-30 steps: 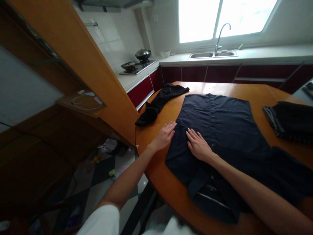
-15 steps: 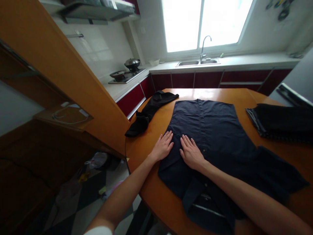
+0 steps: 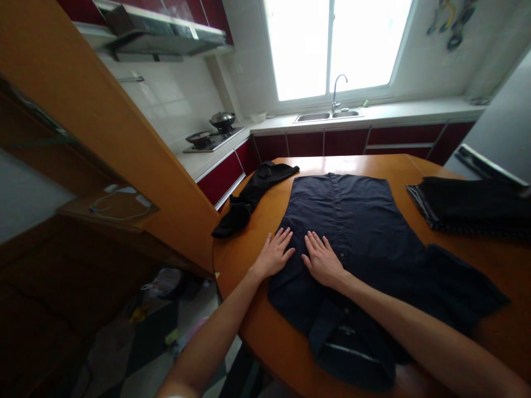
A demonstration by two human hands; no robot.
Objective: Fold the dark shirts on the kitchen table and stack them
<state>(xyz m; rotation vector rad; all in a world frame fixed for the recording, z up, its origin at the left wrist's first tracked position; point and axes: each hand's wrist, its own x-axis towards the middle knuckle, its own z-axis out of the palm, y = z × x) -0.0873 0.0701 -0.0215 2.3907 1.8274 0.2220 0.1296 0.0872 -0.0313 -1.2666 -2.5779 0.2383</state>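
Note:
A dark navy short-sleeved shirt (image 3: 365, 215) lies spread out on the wooden table (image 3: 253, 309), buttons up, with its collar at the near edge. My left hand (image 3: 274, 253) rests flat on the shirt's left side, fingers stretched out, close to the cloth's edge. Beside it, my right hand (image 3: 322, 258) is pressed flat on the shirt just left of the button line, fingers extended. Neither hand grips the cloth. My right forearm crosses over part of the collar and hides some of the near right portion.
A crumpled black garment (image 3: 253, 193) lies at the table's far left edge. Folded dark clothes (image 3: 468, 204) sit on the right. Beyond stand a counter with a sink (image 3: 327, 115) and a stove with a pan and a lidded wok (image 3: 222, 120). Bags (image 3: 166, 282) lie on the floor left.
The view has tilted up slightly and turned a little to the right. Both hands stay in nearly the same places on the shirt, which lies as before.

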